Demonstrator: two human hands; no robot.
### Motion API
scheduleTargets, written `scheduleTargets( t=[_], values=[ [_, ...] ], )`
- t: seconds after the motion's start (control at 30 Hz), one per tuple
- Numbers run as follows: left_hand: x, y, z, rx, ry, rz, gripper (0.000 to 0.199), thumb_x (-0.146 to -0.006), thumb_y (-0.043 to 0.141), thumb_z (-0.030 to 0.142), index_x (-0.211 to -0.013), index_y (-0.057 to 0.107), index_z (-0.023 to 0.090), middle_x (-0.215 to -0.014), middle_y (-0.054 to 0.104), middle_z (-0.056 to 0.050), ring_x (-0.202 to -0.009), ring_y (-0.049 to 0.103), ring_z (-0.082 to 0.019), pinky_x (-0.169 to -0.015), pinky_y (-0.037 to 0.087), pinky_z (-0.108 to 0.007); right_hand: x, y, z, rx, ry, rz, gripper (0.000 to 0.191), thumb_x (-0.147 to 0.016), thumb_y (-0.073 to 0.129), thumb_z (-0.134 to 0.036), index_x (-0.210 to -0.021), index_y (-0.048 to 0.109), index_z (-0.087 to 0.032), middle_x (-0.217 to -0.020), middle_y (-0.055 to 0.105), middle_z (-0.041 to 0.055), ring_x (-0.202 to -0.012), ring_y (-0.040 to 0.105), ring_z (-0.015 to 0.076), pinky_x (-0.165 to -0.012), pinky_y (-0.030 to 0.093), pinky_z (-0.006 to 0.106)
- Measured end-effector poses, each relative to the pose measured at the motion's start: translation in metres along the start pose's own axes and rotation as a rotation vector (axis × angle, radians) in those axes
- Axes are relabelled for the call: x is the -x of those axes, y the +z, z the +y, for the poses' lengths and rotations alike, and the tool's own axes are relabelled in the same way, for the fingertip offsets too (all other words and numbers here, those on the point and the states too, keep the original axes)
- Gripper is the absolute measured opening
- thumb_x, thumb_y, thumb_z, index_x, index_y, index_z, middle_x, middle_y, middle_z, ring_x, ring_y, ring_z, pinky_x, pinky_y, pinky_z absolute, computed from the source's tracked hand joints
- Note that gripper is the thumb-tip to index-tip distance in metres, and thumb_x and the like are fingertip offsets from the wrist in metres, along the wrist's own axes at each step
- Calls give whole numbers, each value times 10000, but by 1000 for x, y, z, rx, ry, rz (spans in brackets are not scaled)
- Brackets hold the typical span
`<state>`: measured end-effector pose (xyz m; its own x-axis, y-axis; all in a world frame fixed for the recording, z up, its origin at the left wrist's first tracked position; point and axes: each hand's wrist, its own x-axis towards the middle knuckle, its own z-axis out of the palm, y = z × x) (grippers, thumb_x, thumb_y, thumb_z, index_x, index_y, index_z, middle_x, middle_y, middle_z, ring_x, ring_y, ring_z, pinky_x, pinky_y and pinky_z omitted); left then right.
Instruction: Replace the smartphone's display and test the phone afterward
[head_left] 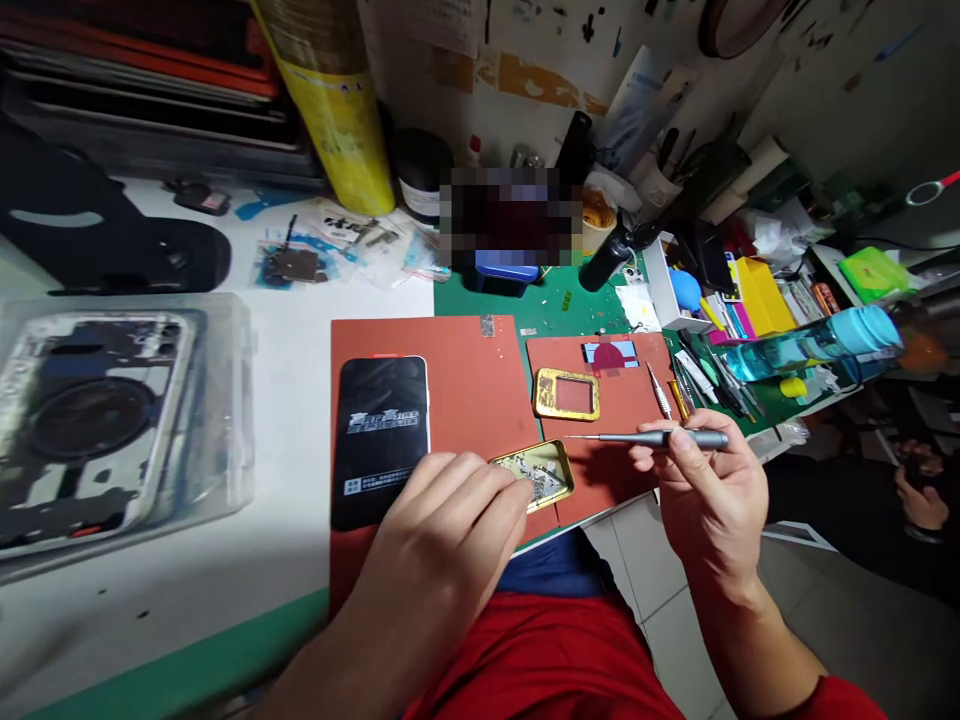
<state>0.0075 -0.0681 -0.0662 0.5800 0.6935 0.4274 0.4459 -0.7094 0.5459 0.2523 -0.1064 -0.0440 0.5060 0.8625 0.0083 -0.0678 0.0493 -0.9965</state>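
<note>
My left hand (pixel 457 525) reaches over the near edge of the small gold tin (pixel 564 470), which holds tiny screws and metal bits. Its fingers are curled together and their tips are hidden, so what they pinch cannot be made out. A thin grey screwdriver (pixel 645 438) lies level in my right hand (pixel 712 490), its tip pointing left above the red mat. Left of the tin, a black-faced phone (pixel 381 440) with white lettering lies on the red mat (pixel 465 370). The tin's gold lid (pixel 568 395), with a window, rests behind it.
At the left stands a clear plastic case (pixel 244 400) with an opened device. Tools and a blue bottle (pixel 814 345) lie at the right. Behind are a yellow roll (pixel 349 140) and a blue box (pixel 507 272). Another person's hand (pixel 922 500) shows at the far right.
</note>
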Motion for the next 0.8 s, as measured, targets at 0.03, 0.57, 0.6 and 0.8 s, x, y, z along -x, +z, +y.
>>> scheduleTargets(
  t=[0.03,0.57,0.6,0.8],
  values=[
    [-4,5,3,-6,4,2,224,-1017,522,61,-952,706,171,-869,714,-40,-772,612,-215,-715,427,-401,0,-3,0,5,-12,23,308,-866,885,-300,-1006,621,-223,-911,833,53,-657,795,207,-653,685,347],
    [0,25,5,-242,-9,-21,254,-1036,604,252,-1216,696,100,-1218,711,-179,-1054,631,-349,-871,497,-493,0,-24,5,-13,-13,119,310,-839,897,-269,-967,620,-216,-917,828,59,-679,804,218,-667,691,360],
    [4,28,5,-269,25,-22,331,-1044,594,294,-1267,677,64,-1278,694,-215,-1111,628,-379,-911,504,-521,1,-26,6,-1,-24,147,320,-827,907,-263,-959,620,-213,-931,829,64,-700,811,222,-679,694,359],
    [17,44,7,-347,13,2,405,-1031,591,184,-1418,583,65,-1320,693,-194,-1168,648,-357,-1000,537,-524,9,-39,15,245,-107,319,388,-727,977,-294,-937,667,-193,-992,829,82,-832,827,241,-796,692,358]
  ],
)
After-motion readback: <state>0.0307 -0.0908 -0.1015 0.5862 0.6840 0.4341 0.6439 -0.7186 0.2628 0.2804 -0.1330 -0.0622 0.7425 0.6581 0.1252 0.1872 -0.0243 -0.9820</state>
